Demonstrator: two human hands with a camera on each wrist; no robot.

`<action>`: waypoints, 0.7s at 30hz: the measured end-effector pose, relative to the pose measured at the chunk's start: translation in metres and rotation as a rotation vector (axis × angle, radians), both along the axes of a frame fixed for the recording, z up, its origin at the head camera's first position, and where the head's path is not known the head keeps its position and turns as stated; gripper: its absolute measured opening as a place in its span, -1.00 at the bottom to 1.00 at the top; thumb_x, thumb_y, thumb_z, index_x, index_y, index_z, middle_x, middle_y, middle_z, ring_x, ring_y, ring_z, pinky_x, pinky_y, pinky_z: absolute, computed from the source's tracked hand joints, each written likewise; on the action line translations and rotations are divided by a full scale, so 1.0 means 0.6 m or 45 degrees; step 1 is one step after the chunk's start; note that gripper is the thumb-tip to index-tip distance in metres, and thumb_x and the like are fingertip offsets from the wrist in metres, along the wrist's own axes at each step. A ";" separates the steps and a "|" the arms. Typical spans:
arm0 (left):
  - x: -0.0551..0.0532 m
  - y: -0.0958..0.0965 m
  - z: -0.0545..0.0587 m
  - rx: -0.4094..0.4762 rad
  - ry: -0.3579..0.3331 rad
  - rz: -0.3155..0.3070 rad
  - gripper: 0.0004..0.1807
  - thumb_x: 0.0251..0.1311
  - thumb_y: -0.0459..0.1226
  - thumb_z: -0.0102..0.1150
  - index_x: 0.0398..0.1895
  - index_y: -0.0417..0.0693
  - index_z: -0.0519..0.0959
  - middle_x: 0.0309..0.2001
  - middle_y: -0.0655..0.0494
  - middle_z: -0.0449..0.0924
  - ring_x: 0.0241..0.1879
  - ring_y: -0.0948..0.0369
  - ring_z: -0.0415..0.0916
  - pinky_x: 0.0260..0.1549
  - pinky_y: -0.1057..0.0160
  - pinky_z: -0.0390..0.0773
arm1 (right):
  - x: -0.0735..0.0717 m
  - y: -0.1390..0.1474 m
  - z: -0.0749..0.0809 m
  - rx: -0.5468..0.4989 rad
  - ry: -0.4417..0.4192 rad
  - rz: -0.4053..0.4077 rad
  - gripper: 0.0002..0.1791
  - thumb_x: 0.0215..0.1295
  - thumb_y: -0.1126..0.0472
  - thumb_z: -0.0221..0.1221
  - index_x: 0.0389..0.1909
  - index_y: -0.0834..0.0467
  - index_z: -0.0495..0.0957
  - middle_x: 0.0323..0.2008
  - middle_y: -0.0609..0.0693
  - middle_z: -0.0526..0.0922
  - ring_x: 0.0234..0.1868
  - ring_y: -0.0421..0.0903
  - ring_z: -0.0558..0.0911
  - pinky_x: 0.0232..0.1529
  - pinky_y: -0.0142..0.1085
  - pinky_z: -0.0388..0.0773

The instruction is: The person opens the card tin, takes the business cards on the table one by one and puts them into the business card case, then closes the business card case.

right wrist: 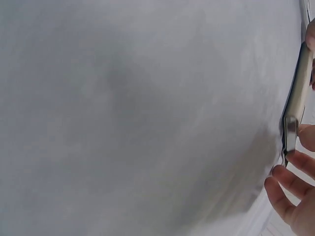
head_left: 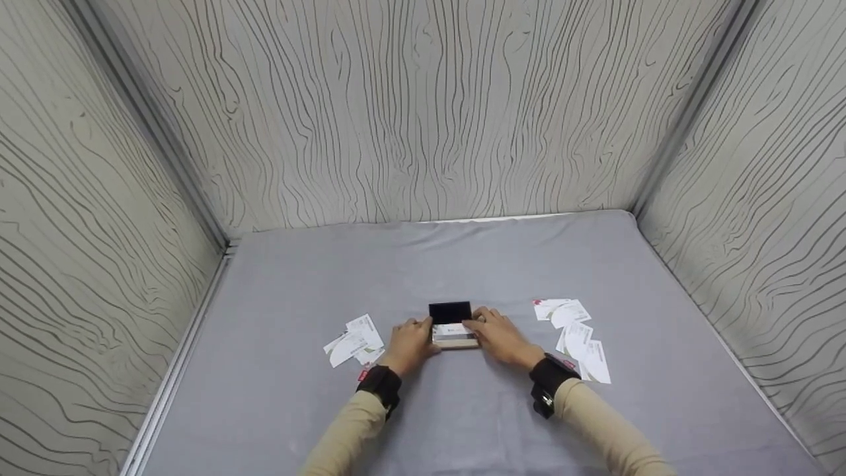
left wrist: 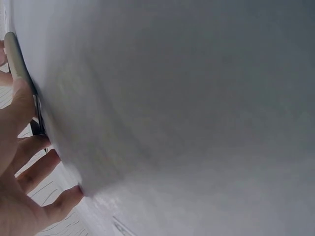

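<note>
A business card case (head_left: 456,344) lies on the cloth, with its dark lid (head_left: 451,313) standing up at the far side. White cards (head_left: 451,330) show inside it. My left hand (head_left: 408,342) holds the case's left end, thumb at the near corner and fingers along the side. At the opposite end my right hand (head_left: 501,337) grips the case, its thumb over the cards. The left wrist view has the case's pale edge (left wrist: 17,59) beside the left thumb. A shiny metal end piece (right wrist: 291,133) sits between the right hand's fingers in the right wrist view.
Loose white cards (head_left: 357,340) lie overlapping on the left of the grey cloth (head_left: 297,277). More cards (head_left: 575,330) spread in a row on the right, beyond the right wrist. Patterned panels (head_left: 410,119) enclose the table at the back and both sides.
</note>
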State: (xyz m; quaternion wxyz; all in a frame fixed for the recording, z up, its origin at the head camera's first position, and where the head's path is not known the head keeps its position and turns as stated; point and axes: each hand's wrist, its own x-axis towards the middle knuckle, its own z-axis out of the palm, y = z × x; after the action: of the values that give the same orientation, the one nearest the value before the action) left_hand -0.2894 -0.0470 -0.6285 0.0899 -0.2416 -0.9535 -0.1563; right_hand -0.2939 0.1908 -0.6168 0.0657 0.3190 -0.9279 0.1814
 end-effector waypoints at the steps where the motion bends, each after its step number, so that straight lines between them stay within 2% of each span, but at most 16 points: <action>1: 0.000 0.000 0.000 0.002 -0.003 -0.003 -0.34 0.05 -0.04 0.44 0.15 -0.24 0.53 -0.11 -0.14 0.67 -0.07 -0.03 0.56 -0.16 -0.05 0.53 | 0.000 0.004 -0.001 -0.007 0.008 0.002 -0.64 0.29 0.42 0.16 0.11 0.27 0.60 -0.02 0.24 0.52 -0.04 0.19 0.50 -0.10 0.06 0.48; 11: -0.004 -0.002 -0.008 0.004 0.020 -0.024 -0.36 0.05 -0.04 0.43 0.13 -0.25 0.54 -0.15 -0.13 0.68 -0.10 -0.03 0.57 -0.18 -0.06 0.53 | 0.005 0.057 0.001 -0.068 0.095 0.043 -0.66 0.29 0.48 0.14 0.09 0.35 0.56 -0.19 0.16 0.58 -0.19 0.12 0.56 -0.15 -0.01 0.52; 21: -0.003 -0.001 -0.007 -0.002 0.035 -0.008 -0.35 0.03 -0.04 0.45 0.11 -0.24 0.55 -0.16 -0.13 0.68 -0.11 -0.02 0.57 -0.20 -0.04 0.53 | 0.014 0.150 0.014 0.014 0.122 -0.035 -0.73 0.19 0.44 0.23 -0.07 0.38 0.60 -0.24 0.18 0.59 -0.20 0.14 0.59 -0.13 0.02 0.52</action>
State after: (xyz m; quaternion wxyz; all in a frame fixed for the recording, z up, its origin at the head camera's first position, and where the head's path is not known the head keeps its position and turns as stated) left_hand -0.2913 -0.0476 -0.6327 0.1024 -0.2467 -0.9515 -0.1526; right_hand -0.2857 0.2810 -0.6086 0.1108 0.3148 -0.9290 0.1600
